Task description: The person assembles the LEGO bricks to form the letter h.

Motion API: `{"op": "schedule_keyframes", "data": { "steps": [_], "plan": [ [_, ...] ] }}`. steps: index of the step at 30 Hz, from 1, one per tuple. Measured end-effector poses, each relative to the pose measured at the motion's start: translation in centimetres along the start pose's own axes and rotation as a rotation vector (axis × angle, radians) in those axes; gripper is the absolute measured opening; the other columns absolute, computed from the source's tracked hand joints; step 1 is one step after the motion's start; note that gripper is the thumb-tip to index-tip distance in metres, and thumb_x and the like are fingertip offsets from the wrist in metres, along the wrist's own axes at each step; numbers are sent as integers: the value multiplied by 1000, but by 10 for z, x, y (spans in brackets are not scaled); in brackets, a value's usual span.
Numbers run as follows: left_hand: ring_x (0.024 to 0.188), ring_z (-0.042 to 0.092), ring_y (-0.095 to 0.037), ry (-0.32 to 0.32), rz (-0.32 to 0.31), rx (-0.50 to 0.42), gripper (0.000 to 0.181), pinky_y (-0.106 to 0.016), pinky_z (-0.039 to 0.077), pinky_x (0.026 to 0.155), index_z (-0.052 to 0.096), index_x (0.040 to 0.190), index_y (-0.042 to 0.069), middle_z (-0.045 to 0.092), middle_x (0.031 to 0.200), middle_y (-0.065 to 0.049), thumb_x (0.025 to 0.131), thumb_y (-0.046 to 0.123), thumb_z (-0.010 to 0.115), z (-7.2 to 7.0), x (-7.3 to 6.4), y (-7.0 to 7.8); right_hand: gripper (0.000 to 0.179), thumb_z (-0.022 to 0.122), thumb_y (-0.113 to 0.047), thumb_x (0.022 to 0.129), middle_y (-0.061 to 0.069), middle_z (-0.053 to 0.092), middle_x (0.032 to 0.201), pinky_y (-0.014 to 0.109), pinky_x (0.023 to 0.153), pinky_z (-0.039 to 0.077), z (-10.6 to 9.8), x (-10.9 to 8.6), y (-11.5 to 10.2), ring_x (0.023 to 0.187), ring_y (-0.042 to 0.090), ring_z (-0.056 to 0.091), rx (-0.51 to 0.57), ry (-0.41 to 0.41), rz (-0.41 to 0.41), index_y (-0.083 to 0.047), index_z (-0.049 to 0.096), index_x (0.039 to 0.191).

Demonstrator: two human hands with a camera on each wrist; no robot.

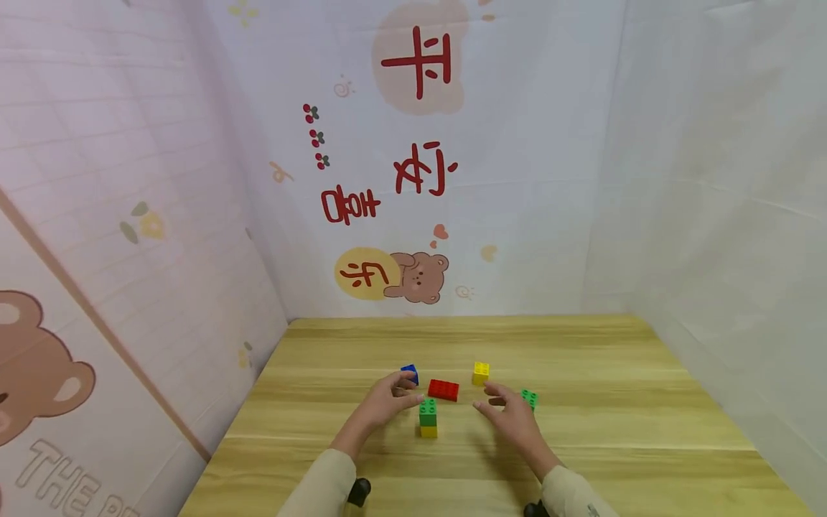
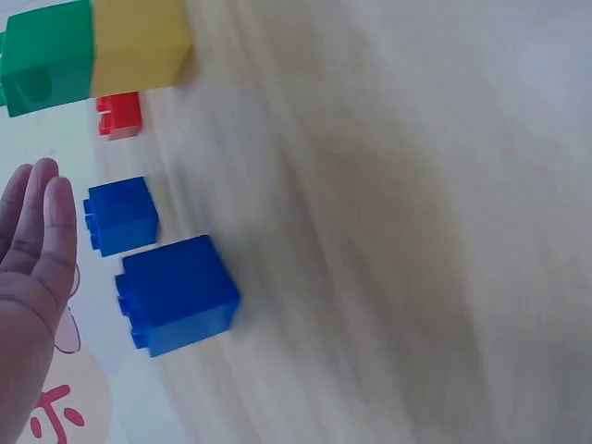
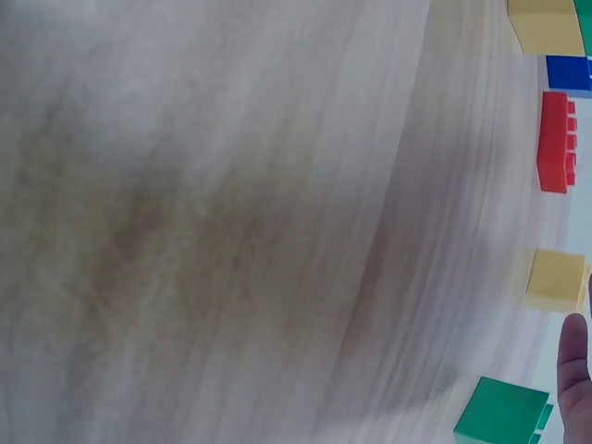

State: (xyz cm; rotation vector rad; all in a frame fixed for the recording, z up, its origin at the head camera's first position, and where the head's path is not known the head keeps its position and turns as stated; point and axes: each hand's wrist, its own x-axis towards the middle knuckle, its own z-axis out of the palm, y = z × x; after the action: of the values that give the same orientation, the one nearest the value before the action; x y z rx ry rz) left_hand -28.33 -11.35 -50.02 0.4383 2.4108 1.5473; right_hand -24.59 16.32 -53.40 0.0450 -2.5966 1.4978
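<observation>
A green brick (image 1: 428, 411) sits on a yellow brick (image 1: 428, 431), making a small upright stack between the two hands. My left hand (image 1: 386, 398) is just left of the stack, its fingers relaxed and holding nothing. Beyond its fingertips is a blue brick (image 1: 410, 374); in the left wrist view two blue bricks show, a nearer one (image 2: 180, 298) and a farther one (image 2: 124, 216). My right hand (image 1: 515, 418) hovers with loose fingers and nothing in them. A single yellow brick (image 1: 481, 373) lies ahead of it, and another green brick (image 1: 530, 398) is partly hidden behind it.
A long red brick (image 1: 444, 390) lies just behind the stack, between the hands. The wooden tabletop (image 1: 620, 431) reaches back to a printed white cloth (image 1: 530, 179), with more cloth hanging at both sides.
</observation>
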Motion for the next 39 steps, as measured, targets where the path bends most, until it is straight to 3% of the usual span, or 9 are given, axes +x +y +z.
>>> {"op": "schedule_keyframes", "data": {
  "steps": [8,14,22,30,39],
  "plan": [
    [110,56,-22,84,21,42,58,-45,48,94,51,143,11,59,127,-7,97,45,62,3,13,13,53,72,-25,93,17,60,132,46,88,53,-7,6,-2,112,32,61,29,46,-1,0,57,136],
    [111,57,-24,181,47,21,53,-41,52,88,52,142,11,59,127,-7,98,39,63,12,25,29,52,72,-26,93,18,59,133,44,86,55,-22,11,-5,113,33,61,50,90,-11,-4,57,138],
    [125,50,-32,242,64,19,53,-47,46,99,53,142,12,57,134,-8,97,38,65,29,41,58,54,68,-29,96,19,54,139,45,88,54,-49,21,-9,118,34,56,90,121,13,-5,52,142],
    [127,48,-31,235,73,-28,55,-48,45,101,53,142,13,56,136,-9,96,41,65,55,58,89,56,64,-36,98,19,52,141,48,92,51,-70,19,3,121,35,55,47,138,34,-5,50,143],
    [122,52,-33,348,36,-64,50,-45,46,100,55,140,9,59,130,-9,96,31,67,94,76,96,56,59,-39,100,19,51,143,50,93,50,-91,14,23,124,35,53,37,166,79,-5,51,143]
  ]
}}
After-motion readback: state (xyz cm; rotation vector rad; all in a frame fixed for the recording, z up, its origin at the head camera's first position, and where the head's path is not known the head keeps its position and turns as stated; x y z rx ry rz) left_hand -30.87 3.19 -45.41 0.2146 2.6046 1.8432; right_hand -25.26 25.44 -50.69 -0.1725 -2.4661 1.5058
